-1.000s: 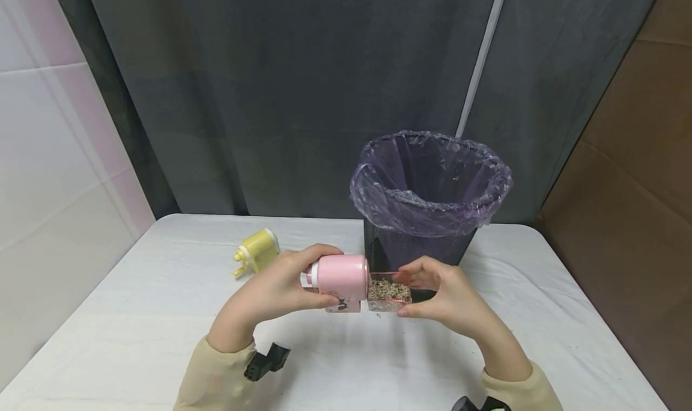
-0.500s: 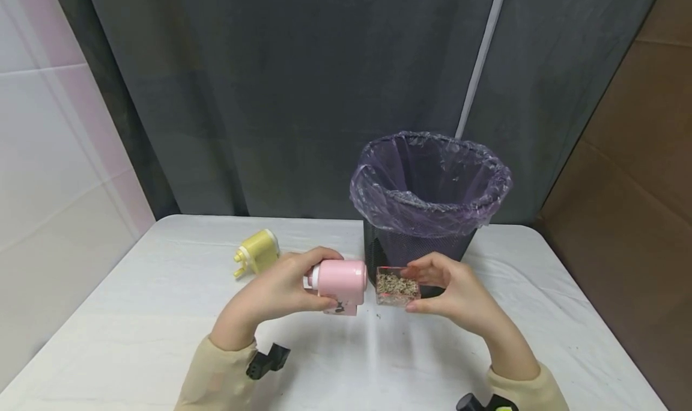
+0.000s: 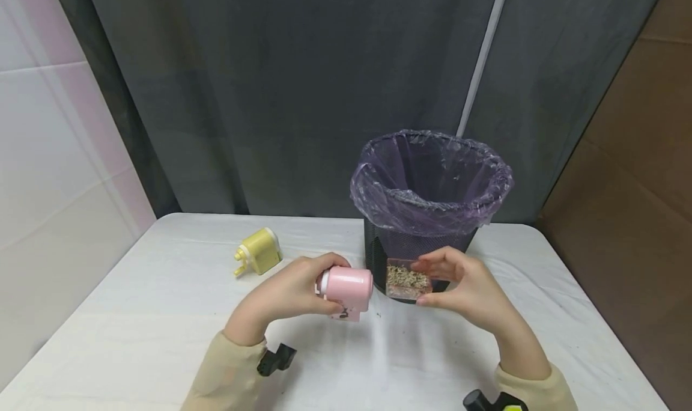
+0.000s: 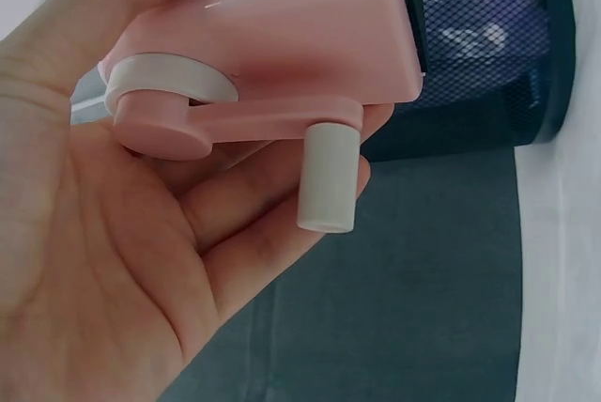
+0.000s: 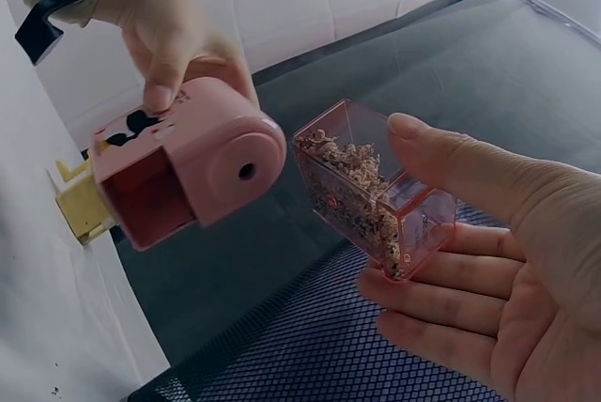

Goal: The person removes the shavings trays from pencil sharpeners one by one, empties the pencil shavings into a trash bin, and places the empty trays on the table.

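My left hand [image 3: 297, 294] holds a pink crank pencil sharpener [image 3: 348, 286] on its side, thumb and fingers around the body. Its crank handle [image 4: 329, 177] with a pale grip shows in the left wrist view. In the right wrist view the sharpener's drawer opening [image 5: 150, 200] is bare, beside the round pencil hole. Between thumb and fingers, my right hand [image 3: 467, 288] pinches the clear reddish shavings drawer [image 3: 408, 279], partly filled with wood shavings [image 5: 343, 162]. The drawer is apart from the sharpener and overlaps the bin's lower front in the head view.
A black mesh wastebasket [image 3: 373, 249] lined with a purple plastic bag [image 3: 432, 219] stands at the back right of the white-covered table [image 3: 135, 321]. A yellow crank sharpener [image 3: 261, 252] lies at the back left. Small crumbs [image 3: 378, 316] dot the cloth near the middle.
The drawer has come away from the sharpener, carried right and slightly up by my right hand toward the bin. My left hand with the pink sharpener has shifted slightly down and right.
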`<state>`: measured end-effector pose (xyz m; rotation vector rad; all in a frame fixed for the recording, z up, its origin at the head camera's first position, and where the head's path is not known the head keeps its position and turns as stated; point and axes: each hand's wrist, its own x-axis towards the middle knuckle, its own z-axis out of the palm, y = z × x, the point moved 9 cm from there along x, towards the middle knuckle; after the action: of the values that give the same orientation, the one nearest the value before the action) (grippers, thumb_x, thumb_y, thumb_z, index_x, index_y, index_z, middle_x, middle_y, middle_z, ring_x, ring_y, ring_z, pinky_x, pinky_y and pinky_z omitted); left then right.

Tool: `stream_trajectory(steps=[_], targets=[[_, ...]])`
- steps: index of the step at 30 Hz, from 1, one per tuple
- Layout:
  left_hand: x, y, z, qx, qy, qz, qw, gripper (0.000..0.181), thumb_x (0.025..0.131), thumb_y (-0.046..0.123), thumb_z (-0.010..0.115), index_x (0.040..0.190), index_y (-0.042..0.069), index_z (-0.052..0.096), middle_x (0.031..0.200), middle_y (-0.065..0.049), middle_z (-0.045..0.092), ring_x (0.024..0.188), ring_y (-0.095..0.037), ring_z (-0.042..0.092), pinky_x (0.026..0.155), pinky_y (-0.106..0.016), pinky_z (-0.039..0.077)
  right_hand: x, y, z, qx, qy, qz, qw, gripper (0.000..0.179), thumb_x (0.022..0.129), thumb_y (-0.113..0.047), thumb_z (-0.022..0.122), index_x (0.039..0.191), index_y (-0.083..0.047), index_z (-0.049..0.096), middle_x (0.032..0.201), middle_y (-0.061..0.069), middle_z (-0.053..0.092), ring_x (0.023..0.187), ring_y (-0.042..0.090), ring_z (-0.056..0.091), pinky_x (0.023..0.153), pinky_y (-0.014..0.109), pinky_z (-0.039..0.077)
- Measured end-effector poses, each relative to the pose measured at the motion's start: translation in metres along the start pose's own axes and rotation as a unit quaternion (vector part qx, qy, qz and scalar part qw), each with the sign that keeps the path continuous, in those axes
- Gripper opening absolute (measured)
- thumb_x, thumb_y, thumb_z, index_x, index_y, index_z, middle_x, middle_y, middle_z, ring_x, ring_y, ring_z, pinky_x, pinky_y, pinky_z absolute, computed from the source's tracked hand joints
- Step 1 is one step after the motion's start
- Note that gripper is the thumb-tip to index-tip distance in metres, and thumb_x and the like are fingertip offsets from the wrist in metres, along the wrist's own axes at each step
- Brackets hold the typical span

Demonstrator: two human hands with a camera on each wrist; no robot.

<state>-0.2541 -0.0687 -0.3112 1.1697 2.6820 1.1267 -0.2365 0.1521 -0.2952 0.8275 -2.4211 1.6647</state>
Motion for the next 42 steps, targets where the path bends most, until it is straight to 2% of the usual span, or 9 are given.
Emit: stream_trajectory(steps=[6,17,24,32,42], targets=[[0.003,-0.007,0.01,0.007,-0.013,-0.012,0.9998,0.05,0.068,0.014,0.081,0.112,0.02,0.059,0.088,0.011,0.064,0.074,-0.007,0.058,0.069,-0.029,0.049,-0.001,-0.004,-0.007,-0.005,0.012,-0.007,0.9999,0.047,0.068,-0.001,0.084,0.108,0.0,0.059,0.11,0.012,0.067,0.103,0.018,0.063,0.088,0.028,0.049],[0.005,-0.017,0.02,0.01,-0.033,-0.027,0.999,0.048,0.067,0.014,0.081,0.108,0.02,0.058,0.084,0.011,0.062,0.071,-0.008,0.057,0.067,-0.029,0.049,-0.004,-0.01,-0.02,-0.014,0.028,-0.022,0.9993,0.047,0.07,-0.001,0.082,0.11,0.0,0.059,0.112,0.011,0.067,0.104,0.016,0.063,0.088,0.027,0.049],[0.006,-0.023,0.026,0.006,-0.05,-0.043,0.9978,0.049,0.067,0.012,0.08,0.109,0.018,0.056,0.085,0.01,0.062,0.072,-0.009,0.058,0.068,-0.029,0.049,-0.007,-0.013,-0.028,-0.015,0.037,-0.02,0.999,0.047,0.071,0.002,0.081,0.112,0.001,0.059,0.113,0.013,0.067,0.102,0.015,0.064,0.083,0.025,0.05],[0.006,-0.031,0.033,0.008,-0.069,-0.062,0.9957,0.049,0.064,0.011,0.079,0.107,0.019,0.056,0.082,0.011,0.061,0.073,-0.01,0.057,0.068,-0.03,0.048,-0.011,-0.02,-0.034,-0.015,0.045,-0.048,0.9977,0.049,0.069,0.01,0.079,0.113,0.004,0.058,0.111,0.013,0.067,0.103,0.014,0.063,0.084,0.025,0.05],[0.006,-0.038,0.039,0.002,-0.083,-0.058,0.9949,0.05,0.065,0.006,0.08,0.106,0.018,0.055,0.083,0.01,0.06,0.074,-0.011,0.056,0.068,-0.031,0.047,-0.018,-0.027,-0.043,-0.015,0.065,-0.056,0.9962,0.052,0.068,0.013,0.078,0.114,0.005,0.058,0.111,0.011,0.067,0.103,0.014,0.064,0.085,0.024,0.049]])
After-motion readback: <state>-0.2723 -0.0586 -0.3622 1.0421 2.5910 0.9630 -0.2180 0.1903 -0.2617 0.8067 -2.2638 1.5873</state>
